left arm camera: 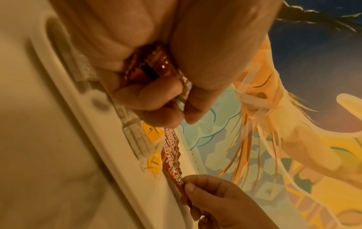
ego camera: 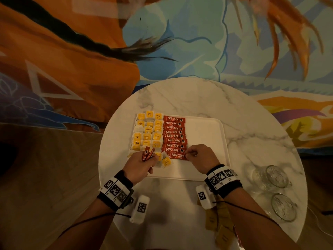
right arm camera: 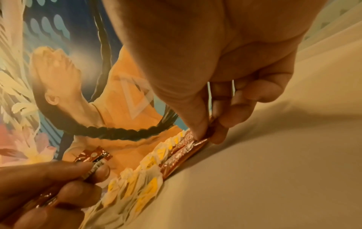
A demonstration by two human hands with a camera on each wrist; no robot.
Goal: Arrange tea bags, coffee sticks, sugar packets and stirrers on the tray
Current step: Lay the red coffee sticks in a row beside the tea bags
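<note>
Round marble table [ego camera: 198, 98] stands before a painted mural [ego camera: 72, 51] and bears a white tray [ego camera: 207, 138]. Tea bags [ego camera: 147, 131], yellow-tagged, fill the tray's left part in rows; a column of red coffee sticks [ego camera: 174, 136] lies just beside them, each stick crosswise and overlapping the next.

Right hand [ego camera: 199, 155] pinches the right end of the nearest stick [ego camera: 178, 156] between thumb and forefinger [right arm camera: 197, 124]; the stick lies flat on the tray at the near end of the column, touching the stick beyond it. The other fingers curl under, close above bare tray.

Left hand [ego camera: 140, 166] grips a small bunch of spare sticks [ego camera: 147, 154], thumb [left arm camera: 194, 99] pressed against curled fingers [left arm camera: 149, 96]; the bunch juts up past the fingertips, over the nearest tea bags. A few loose tea bags [ego camera: 165, 160] lie just right of those fingers, between the two hands.

Brown packets [ego camera: 219, 224] lie on the table under the right forearm. Two glass mugs [ego camera: 277, 192] stand well right of the right hand, off the tray.
</note>
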